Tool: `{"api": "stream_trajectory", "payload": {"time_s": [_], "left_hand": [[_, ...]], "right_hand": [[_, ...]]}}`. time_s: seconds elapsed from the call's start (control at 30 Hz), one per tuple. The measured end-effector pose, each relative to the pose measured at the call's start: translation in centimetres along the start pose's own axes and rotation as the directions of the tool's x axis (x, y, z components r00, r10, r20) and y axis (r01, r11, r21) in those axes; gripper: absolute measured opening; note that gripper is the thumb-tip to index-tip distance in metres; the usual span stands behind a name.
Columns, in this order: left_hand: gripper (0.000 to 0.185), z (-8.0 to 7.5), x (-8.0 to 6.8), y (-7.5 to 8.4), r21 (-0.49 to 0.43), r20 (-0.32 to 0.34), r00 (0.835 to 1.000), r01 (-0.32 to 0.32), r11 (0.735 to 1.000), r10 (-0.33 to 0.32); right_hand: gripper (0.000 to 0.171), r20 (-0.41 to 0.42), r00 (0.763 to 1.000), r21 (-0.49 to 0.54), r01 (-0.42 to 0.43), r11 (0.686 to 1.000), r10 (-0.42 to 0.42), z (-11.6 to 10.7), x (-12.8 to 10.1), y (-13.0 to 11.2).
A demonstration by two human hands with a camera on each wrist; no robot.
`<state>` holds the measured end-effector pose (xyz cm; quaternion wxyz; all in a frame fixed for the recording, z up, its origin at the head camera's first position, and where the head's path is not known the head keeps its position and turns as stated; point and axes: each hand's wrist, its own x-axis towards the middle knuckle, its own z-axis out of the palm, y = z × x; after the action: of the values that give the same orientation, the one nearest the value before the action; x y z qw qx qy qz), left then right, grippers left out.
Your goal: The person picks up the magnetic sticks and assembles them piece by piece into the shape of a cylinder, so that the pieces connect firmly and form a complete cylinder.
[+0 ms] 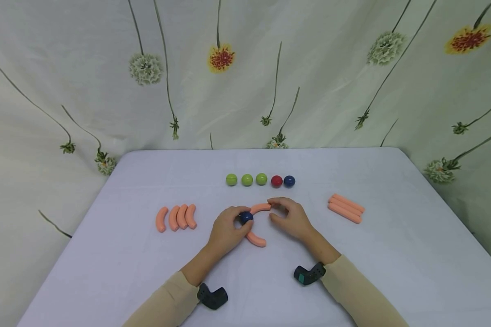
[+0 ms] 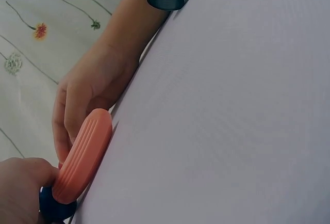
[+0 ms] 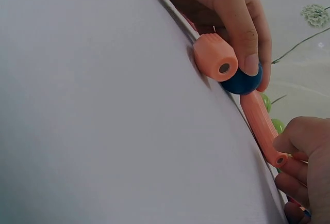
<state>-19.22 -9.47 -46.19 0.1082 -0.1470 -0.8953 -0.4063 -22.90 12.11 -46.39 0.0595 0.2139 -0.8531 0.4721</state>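
Note:
My left hand pinches a dark blue ball between thumb and fingers at the middle of the table. Two curved orange rods meet this ball: the far rod bends away to the right, and the near rod bends toward me. Ridges run along the near rod, and a round metal disc shows in its end in the right wrist view. My right hand is at the free end of the far rod, index fingertip right at it, thumb spread apart from the index finger.
Beyond the hands, green balls, a red ball and another blue ball form a row. Several curved orange rods lie at left, straight orange rods at right. A flowered cloth hangs behind the table.

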Motion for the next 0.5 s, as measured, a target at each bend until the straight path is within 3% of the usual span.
{"api": "stream_trajectory", "payload": {"time_s": [0.23, 0.5], "left_hand": [[0.031, 0.08, -0.04, -0.2, -0.033, -0.019, 1.0, 0.005, 0.999, -0.006], [0.031, 0.13, -0.02, -0.22, -0.072, -0.01, 0.999, 0.036, 0.997, -0.037]], "right_hand": [[0.034, -0.031, 1.0, -0.009, 0.003, 1.0, -0.003, 0.02, -0.01, 0.08], [0.026, -0.149, 0.989, 0.009, -0.02, 1.0, 0.021, -0.32, 0.37, 0.68]]}}
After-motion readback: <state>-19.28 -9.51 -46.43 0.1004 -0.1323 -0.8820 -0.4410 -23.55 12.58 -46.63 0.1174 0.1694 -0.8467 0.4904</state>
